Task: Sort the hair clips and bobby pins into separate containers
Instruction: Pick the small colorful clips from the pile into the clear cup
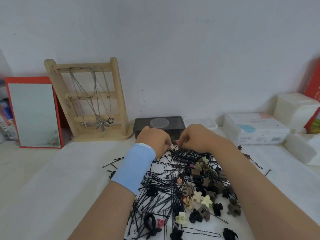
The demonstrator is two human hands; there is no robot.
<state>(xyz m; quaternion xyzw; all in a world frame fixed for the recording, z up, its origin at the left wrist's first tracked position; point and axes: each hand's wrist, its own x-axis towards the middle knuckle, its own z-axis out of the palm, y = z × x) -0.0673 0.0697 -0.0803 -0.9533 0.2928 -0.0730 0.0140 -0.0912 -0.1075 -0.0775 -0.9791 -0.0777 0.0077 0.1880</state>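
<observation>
A big heap of black bobby pins (161,184) mixed with small claw hair clips (201,196) in cream, brown, black and pink covers the white table in front of me. Both hands work at the far edge of the heap, close together. My left hand (154,139), with a blue wristband, pinches a small cream clip (172,146). My right hand (195,138) has its fingers curled down into the pins, pinching something small and dark. A dark rectangular container (174,121) stands just behind the hands, and a small clear container (200,122) sits to its right.
A wooden jewellery stand (90,101) with necklaces and a red-framed mirror (34,113) stand at the back left. White boxes (256,129) and a red carton (313,84) line the right side. Stray pins lie to the left and right of the heap.
</observation>
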